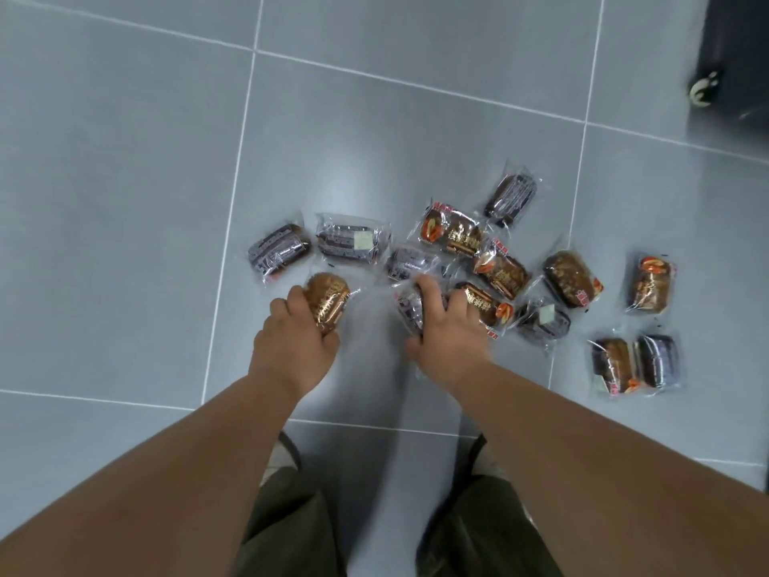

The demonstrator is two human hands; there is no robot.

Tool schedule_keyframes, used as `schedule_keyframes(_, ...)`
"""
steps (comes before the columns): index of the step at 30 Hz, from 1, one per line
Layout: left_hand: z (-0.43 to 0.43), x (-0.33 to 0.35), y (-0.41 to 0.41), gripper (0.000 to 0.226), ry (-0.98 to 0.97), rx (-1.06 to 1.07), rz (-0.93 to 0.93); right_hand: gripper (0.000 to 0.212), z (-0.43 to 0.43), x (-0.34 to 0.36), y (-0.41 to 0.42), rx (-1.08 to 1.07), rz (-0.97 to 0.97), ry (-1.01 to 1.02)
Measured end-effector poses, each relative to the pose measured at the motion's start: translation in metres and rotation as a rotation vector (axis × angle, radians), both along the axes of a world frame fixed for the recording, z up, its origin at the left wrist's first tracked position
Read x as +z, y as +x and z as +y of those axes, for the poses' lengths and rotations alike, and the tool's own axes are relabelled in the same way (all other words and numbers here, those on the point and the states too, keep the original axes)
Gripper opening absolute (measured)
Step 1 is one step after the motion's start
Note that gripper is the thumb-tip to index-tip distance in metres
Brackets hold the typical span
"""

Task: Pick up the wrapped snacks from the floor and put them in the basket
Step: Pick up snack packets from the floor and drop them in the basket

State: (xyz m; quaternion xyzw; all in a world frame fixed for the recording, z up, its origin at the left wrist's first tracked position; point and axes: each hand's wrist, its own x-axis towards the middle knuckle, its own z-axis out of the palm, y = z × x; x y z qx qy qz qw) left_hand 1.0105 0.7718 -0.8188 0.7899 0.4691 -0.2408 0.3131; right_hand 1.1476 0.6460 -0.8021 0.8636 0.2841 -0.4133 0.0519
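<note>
The task is judged to be near its beginning: more than ten wrapped snacks are seen lying on the grey tiled floor, and the basket is not shown in the view. A brown snack is gripped by the left hand, and a dark snack is enclosed by the curled fingers of the right hand, both at floor level. The snacks are small rounded oblong cakes, sealed in clear, shiny, crinkled film; the floor is smooth and glossy.
</note>
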Motion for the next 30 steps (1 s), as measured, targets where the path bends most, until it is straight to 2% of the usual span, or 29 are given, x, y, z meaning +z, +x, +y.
schedule_keyframes(3,0.010,0.056,0.008,0.077,0.052,0.079,-0.037,0.080,0.016,0.057,0.008,-0.062,-0.054,0.045)
schedule_keyframes(7,0.029,0.145,0.031,0.080,0.133,0.124,-0.095,0.080,0.040,0.147,0.030,-0.030,-0.105,0.124)
schedule_keyframes(14,0.047,0.326,0.084,0.074,0.287,-0.117,-0.118,0.080,0.082,0.329,0.086,-0.002,-0.250,0.291)
schedule_keyframes(20,0.047,0.481,0.123,0.072,0.378,-0.120,-0.215,0.078,0.073,0.478,0.124,-0.144,-0.366,0.438)
schedule_keyframes(23,0.038,0.548,0.134,0.067,0.358,-0.021,-0.253,0.079,0.059,0.543,0.131,-0.230,-0.370,0.486)
schedule_keyframes(27,0.008,0.616,0.144,0.060,0.210,0.232,-0.338,0.078,0.028,0.610,0.129,-0.268,-0.390,0.553)
schedule_keyframes(30,-0.024,0.645,0.138,0.065,0.201,0.248,-0.354,0.078,-0.009,0.641,0.118,-0.335,-0.404,0.546)
